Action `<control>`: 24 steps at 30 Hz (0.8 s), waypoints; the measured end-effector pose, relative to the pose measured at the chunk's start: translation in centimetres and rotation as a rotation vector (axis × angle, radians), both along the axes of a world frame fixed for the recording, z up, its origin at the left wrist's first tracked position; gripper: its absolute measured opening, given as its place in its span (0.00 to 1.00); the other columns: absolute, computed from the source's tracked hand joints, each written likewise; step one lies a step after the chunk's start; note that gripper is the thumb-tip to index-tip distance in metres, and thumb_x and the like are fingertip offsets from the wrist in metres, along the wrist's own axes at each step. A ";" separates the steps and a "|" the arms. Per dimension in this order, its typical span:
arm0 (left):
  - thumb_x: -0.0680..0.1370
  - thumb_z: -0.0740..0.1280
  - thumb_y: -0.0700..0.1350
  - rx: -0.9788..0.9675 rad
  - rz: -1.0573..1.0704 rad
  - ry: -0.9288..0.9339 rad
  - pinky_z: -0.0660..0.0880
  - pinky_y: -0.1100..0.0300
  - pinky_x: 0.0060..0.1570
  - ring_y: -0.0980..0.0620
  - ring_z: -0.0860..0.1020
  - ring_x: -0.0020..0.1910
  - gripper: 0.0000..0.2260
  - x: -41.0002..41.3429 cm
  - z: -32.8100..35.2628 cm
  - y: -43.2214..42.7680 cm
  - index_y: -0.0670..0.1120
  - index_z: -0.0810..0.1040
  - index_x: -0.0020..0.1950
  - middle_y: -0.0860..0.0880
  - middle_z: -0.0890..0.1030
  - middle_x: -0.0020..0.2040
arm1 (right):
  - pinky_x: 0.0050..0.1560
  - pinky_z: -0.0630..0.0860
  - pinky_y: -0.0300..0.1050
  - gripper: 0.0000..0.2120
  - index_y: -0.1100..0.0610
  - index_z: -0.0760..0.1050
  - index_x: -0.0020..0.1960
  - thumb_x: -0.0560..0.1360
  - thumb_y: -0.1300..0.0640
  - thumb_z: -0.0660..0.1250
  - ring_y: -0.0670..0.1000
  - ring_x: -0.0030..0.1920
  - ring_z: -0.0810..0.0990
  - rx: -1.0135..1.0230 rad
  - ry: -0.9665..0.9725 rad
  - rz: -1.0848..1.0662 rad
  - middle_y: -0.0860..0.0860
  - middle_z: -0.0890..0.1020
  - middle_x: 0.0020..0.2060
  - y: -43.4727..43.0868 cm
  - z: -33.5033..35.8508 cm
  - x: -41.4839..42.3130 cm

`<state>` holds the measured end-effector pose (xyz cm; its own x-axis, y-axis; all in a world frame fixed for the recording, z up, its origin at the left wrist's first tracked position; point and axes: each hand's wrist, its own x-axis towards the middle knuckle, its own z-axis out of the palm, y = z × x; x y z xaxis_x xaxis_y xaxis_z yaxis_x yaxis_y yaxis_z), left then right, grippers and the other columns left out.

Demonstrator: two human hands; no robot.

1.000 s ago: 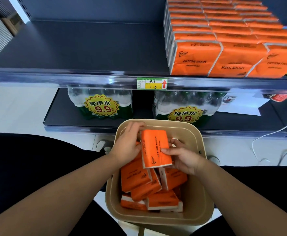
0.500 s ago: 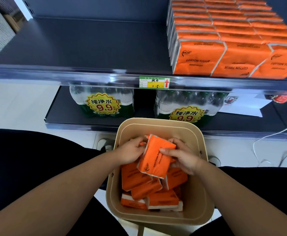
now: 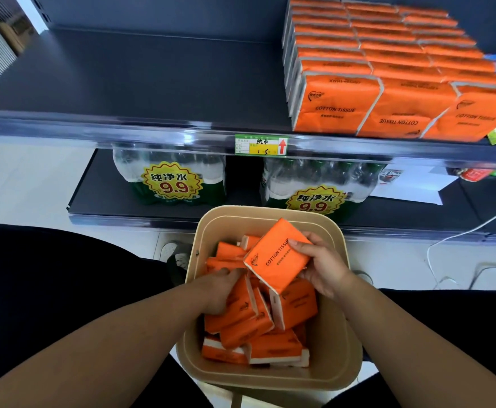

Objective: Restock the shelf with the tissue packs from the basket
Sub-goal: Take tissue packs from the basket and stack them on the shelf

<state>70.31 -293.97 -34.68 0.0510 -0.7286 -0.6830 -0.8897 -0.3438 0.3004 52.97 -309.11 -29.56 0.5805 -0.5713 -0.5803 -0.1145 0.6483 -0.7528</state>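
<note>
Head view: our right hand pinches a tissue pack by its right edge, just above the basket. Our left hand sits among the loose packs inside; its grip we cannot tell. We judge the pack light, soft and slick-wrapped, best held across its short ends. It reads "COTTON TISSUE"; the water multipacks read "纯净水 9.9".

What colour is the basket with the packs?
The basket is light tan, clearest in the head view.

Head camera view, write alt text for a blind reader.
The right hand holds an orange cotton tissue pack over a tan basket of more packs, where the left hand reaches in. Matching packs line the shelf above.
</note>
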 end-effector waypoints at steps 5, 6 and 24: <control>0.79 0.64 0.53 0.003 -0.265 -0.212 0.61 0.44 0.71 0.38 0.58 0.74 0.32 -0.2 0.6 -0.3 0.63 0.49 0.77 0.42 0.54 0.76 | 0.46 0.79 0.54 0.10 0.56 0.74 0.55 0.75 0.63 0.68 0.55 0.48 0.80 -0.026 0.042 -0.038 0.56 0.82 0.46 -0.2 -0.1 -0.3; 0.79 0.62 0.54 -0.027 -0.339 -0.262 0.59 0.43 0.71 0.39 0.56 0.75 0.28 -0.4 0.9 -0.5 0.61 0.53 0.77 0.42 0.53 0.76 | 0.46 0.79 0.53 0.10 0.56 0.74 0.55 0.75 0.63 0.67 0.55 0.48 0.80 -0.026 0.048 -0.043 0.56 0.82 0.46 -0.2 -0.1 -0.3; 0.71 0.74 0.55 -0.335 0.196 0.092 0.71 0.58 0.53 0.50 0.75 0.58 0.22 3.3 5.5 -3.3 0.55 0.71 0.62 0.51 0.77 0.60 | 0.52 0.79 0.57 0.13 0.57 0.74 0.57 0.73 0.59 0.69 0.59 0.61 0.78 -0.078 -0.020 -0.370 0.59 0.81 0.58 -1.7 1.5 -0.7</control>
<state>73.62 -297.30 -29.14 0.1610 -0.8943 -0.4176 -0.7811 -0.3741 0.5000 52.27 -310.84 -28.01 0.3373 -0.7866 -0.5172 0.1314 0.5834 -0.8015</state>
